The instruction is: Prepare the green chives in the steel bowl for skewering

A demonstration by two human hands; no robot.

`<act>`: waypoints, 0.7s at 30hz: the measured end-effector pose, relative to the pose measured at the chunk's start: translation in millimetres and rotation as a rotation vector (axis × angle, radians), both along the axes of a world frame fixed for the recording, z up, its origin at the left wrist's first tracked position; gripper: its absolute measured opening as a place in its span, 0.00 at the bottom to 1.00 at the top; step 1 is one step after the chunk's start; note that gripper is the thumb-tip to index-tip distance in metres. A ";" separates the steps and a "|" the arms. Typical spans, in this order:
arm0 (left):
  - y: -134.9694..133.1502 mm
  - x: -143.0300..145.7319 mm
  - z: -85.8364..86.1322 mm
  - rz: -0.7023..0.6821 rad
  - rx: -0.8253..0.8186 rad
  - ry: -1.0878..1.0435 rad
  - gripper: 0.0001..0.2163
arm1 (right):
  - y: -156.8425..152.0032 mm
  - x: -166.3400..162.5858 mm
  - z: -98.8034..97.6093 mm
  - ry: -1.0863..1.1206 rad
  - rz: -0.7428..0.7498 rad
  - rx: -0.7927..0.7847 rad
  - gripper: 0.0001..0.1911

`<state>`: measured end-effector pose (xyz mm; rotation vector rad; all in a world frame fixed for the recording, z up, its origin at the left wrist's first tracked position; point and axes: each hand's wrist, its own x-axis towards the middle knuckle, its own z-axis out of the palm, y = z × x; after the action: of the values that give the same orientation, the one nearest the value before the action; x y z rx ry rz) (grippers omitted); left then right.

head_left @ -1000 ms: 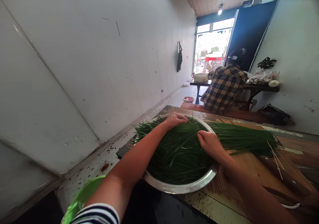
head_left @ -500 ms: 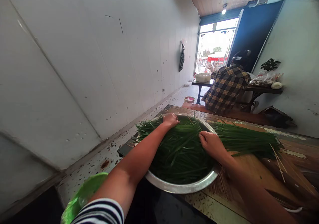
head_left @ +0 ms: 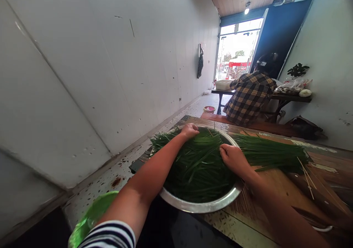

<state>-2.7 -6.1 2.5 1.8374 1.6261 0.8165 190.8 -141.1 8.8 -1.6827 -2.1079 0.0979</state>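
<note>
A wide steel bowl [head_left: 198,206] full of long green garlic chives [head_left: 198,174] stands before me at the table's left end. Over its far side my left hand [head_left: 189,131] is closed on a flat bunch of the chives, fingers curled down. My right hand [head_left: 231,156] is closed in a pinch at the right inner rim, against the other end of that bunch. What lies between its fingertips is hidden. One thin stick [head_left: 210,133] pokes up among the leaves between the hands.
More chives [head_left: 273,154] lie on the wooden table [head_left: 273,181] to the right, with loose bamboo skewers [head_left: 306,178] beside them. Further skewers [head_left: 246,202] lie by the bowl. A green-lined bin [head_left: 92,215] stands lower left. Ahead, a person in a plaid shirt [head_left: 249,97] sits at another table.
Both hands stay almost in place over the bowl, the left shifting very slightly. The whole view has drifted a little. Nothing is let go.
</note>
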 end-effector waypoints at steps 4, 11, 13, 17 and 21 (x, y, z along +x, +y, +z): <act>-5.2 3.0 6.5 -0.091 -0.085 -0.189 0.17 | -0.4 -0.4 0.4 0.002 -0.007 -0.008 0.15; -8.9 9.7 7.8 -0.168 -0.170 -0.302 0.12 | 0.0 0.6 -0.7 0.000 -0.007 -0.012 0.15; -8.6 10.9 6.3 -0.176 -0.154 -0.317 0.11 | 0.4 1.0 -1.0 0.002 -0.001 -0.012 0.15; -11.1 13.3 6.3 -0.167 -0.085 -0.366 0.11 | 0.6 0.9 -1.0 0.005 0.003 -0.015 0.14; -13.6 14.7 9.0 -0.158 -0.065 -0.387 0.15 | 0.2 0.6 -0.7 0.010 0.004 -0.018 0.15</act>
<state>12.0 -19.7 11.5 1.6172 1.2350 0.9658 191.4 -140.9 8.1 -1.6853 -2.1091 0.1262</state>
